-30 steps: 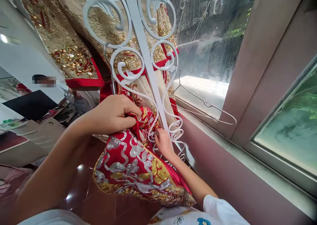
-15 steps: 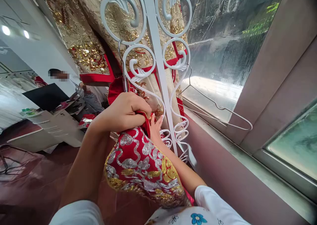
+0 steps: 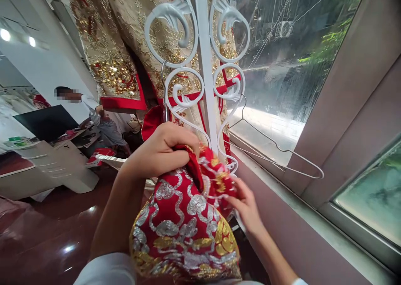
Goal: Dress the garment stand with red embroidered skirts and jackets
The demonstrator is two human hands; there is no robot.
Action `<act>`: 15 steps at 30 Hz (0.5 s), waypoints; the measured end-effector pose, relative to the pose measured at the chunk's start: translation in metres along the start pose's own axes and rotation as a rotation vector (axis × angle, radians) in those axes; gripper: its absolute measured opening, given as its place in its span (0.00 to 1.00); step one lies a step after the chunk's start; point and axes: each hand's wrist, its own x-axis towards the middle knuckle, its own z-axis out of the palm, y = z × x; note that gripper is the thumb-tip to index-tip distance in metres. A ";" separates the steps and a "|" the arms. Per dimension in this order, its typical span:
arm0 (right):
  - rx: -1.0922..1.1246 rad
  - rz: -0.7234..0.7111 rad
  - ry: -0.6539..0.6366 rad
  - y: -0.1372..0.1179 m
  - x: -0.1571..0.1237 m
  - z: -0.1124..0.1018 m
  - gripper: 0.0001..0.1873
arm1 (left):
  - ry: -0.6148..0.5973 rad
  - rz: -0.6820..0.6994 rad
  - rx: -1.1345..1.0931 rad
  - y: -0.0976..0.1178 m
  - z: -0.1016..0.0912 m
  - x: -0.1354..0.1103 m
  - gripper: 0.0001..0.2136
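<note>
A red garment point(image 3: 180, 218) with silver and gold embroidery hangs in front of me. My left hand point(image 3: 167, 149) is closed around its gathered red upper edge, just below a metal hanger point(image 3: 166, 113) hooked on the white rack. To the right, my right hand point(image 3: 246, 201) pinches the edge of another embroidered red part point(image 3: 217, 178) of the cloth, which is slightly blurred. Part of the hanger is hidden by cloth and my left hand.
A white scrollwork rack point(image 3: 205, 67) stands close ahead, with a gold-sequined, red-trimmed garment point(image 3: 122, 74) behind it. An unused wire hanger point(image 3: 275, 145) hangs by the window point(image 3: 282, 59). At left are a desk point(image 3: 59, 166), a dark monitor point(image 3: 46, 121) and a person point(image 3: 103, 120).
My right hand has moved right and toward me, drawing an embroidered red part of the garment out to the side. My left hand keeps its hold. The view has shifted slightly.
</note>
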 end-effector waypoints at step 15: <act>-0.319 -0.164 0.007 -0.073 0.006 0.010 0.31 | 0.371 0.061 0.077 -0.018 0.046 0.023 0.11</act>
